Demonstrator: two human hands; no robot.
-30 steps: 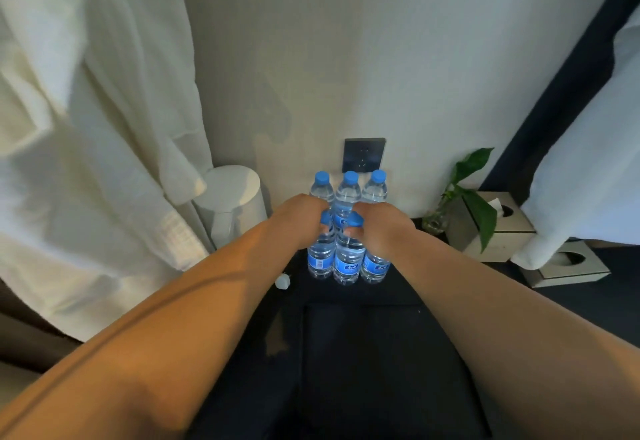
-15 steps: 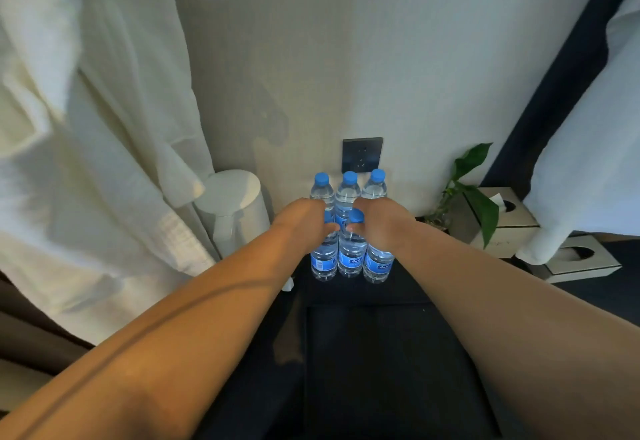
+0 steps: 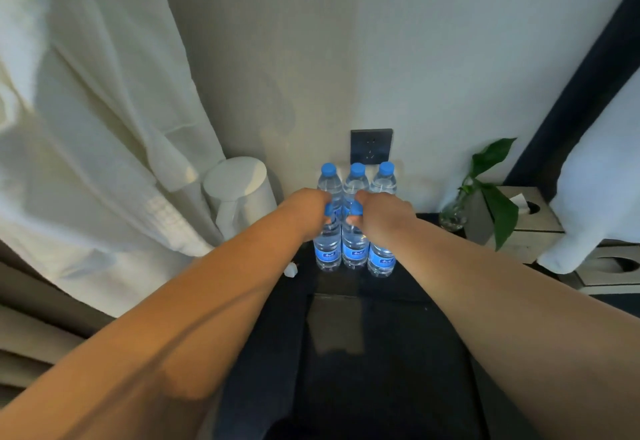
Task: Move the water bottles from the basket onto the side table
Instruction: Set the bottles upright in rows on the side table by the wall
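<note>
Left hand (image 3: pixel 306 212) and right hand (image 3: pixel 384 218) each curled round front-row necks of water bottles (image 3: pixel 354 249); bottles stood upright, touching, on side table (image 3: pixel 346 353).

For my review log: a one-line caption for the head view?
Left hand and right hand grip front water bottles on the dark side table, before a back row of three.

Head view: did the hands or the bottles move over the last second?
No clear change. The left hand and right hand keep gripping the necks of the front water bottles, which stand on the dark side table before the three back bottles. Only the camera drifts slightly.
</note>
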